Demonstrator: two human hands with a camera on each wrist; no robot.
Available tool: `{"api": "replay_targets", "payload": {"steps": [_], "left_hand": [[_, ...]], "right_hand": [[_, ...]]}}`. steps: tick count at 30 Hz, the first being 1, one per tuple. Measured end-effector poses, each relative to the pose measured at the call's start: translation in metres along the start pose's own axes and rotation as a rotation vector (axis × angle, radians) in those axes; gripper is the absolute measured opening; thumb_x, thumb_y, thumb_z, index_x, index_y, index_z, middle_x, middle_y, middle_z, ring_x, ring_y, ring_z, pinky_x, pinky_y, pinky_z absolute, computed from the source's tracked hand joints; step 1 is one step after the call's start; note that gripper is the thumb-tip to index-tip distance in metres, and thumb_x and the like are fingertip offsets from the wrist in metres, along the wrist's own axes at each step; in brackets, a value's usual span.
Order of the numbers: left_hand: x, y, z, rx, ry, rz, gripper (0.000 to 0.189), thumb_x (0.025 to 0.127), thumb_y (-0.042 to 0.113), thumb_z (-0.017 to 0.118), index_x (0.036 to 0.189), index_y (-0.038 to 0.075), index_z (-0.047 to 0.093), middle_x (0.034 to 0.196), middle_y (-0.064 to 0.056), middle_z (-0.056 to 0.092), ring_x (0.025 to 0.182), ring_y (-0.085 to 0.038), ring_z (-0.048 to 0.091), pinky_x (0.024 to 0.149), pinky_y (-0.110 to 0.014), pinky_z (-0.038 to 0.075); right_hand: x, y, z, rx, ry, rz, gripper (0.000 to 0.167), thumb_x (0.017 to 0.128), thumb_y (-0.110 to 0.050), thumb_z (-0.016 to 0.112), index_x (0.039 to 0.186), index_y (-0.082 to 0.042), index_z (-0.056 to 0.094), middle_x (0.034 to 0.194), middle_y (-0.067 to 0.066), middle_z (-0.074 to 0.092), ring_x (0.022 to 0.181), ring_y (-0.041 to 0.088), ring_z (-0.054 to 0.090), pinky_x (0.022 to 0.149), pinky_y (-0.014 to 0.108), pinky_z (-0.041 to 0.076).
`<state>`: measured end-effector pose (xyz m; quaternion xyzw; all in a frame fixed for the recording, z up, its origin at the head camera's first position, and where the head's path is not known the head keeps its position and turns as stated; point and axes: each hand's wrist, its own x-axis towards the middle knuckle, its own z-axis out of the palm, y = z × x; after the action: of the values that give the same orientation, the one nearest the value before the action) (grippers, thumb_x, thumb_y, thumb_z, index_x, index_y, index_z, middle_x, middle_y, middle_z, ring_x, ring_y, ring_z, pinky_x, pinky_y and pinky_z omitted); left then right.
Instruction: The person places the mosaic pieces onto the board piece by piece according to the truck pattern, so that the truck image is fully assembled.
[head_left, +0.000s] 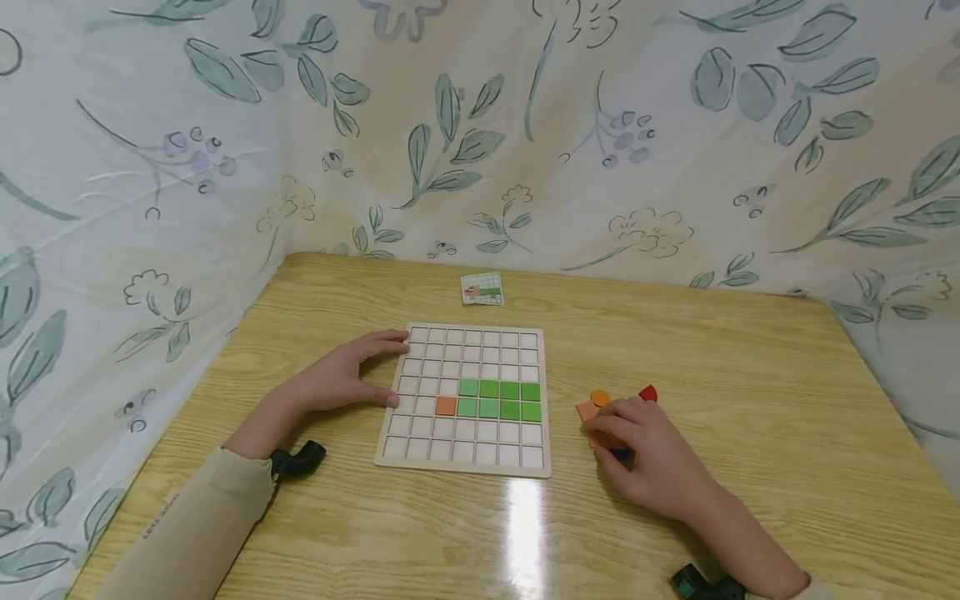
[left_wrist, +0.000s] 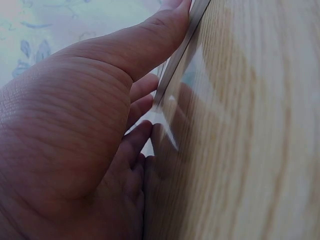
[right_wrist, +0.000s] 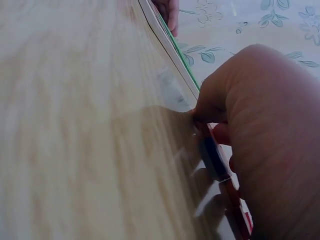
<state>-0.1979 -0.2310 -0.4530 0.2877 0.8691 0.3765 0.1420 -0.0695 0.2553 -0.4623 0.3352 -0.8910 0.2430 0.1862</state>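
Note:
A pale wooden grid board [head_left: 420, 428] lies mid-table, with several green squares [head_left: 509, 390] and one orange square [head_left: 446, 406] in its cells. My left hand [head_left: 333, 379] rests at the board's left edge, fingers stretched out and the thumb spread apart, both touching the rim. To the right of the board, my right hand [head_left: 652, 458] is over a small cluster of loose pieces. Its thumb and forefinger pinch an orange piece [head_left: 593, 439], partly hidden. Around it lie another orange piece [head_left: 586, 411], an orange disc [head_left: 600, 397], a red piece [head_left: 648, 392] and a dark blue piece [right_wrist: 213, 157].
A small picture card [head_left: 482, 289] with a grid and coloured cells lies behind the board. The wooden table [head_left: 750, 375] meets a leaf-patterned cloth [head_left: 465, 108] at the back and left.

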Motion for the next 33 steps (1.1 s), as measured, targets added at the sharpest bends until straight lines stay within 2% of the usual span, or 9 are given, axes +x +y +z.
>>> {"api": "replay_targets", "payload": {"steps": [13,19,27,33], "left_hand": [[0.0,-0.001,0.002,0.01,0.0,0.002,0.091,0.086,0.044,0.095,0.162,0.016,0.054,0.176,0.002,0.034,0.165,-0.03,0.023,0.129,-0.06,0.024],[0.0,0.0,0.001,-0.007,0.006,0.003,0.09,0.085,0.04,0.096,0.161,0.015,0.056,0.176,0.004,0.035,0.165,-0.028,0.024,0.129,-0.058,0.024],[0.002,0.0,0.002,0.014,-0.005,0.008,0.09,0.086,0.044,0.096,0.161,0.016,0.056,0.176,0.003,0.035,0.165,-0.028,0.024,0.129,-0.059,0.024],[-0.001,0.001,0.0,0.018,0.004,0.001,0.09,0.085,0.043,0.096,0.161,0.016,0.057,0.176,0.004,0.036,0.164,-0.028,0.024,0.129,-0.058,0.024]], "right_hand": [[0.001,0.005,0.004,-0.003,0.0,0.01,0.034,0.079,-0.004,0.087,0.11,-0.019,0.082,0.111,-0.008,0.071,0.098,0.014,0.064,0.083,0.042,0.052],[0.003,0.004,0.005,0.005,0.014,0.012,0.034,0.079,-0.004,0.087,0.109,-0.017,0.082,0.11,-0.008,0.071,0.095,0.013,0.061,0.084,0.039,0.05],[0.007,0.003,0.01,0.032,0.068,-0.053,0.029,0.081,-0.005,0.085,0.109,-0.013,0.083,0.111,-0.003,0.073,0.094,0.016,0.061,0.087,0.035,0.046],[0.018,0.001,0.019,0.079,0.092,-0.065,0.024,0.085,-0.007,0.084,0.109,-0.009,0.083,0.108,-0.002,0.074,0.096,0.017,0.064,0.089,0.032,0.044]]}}
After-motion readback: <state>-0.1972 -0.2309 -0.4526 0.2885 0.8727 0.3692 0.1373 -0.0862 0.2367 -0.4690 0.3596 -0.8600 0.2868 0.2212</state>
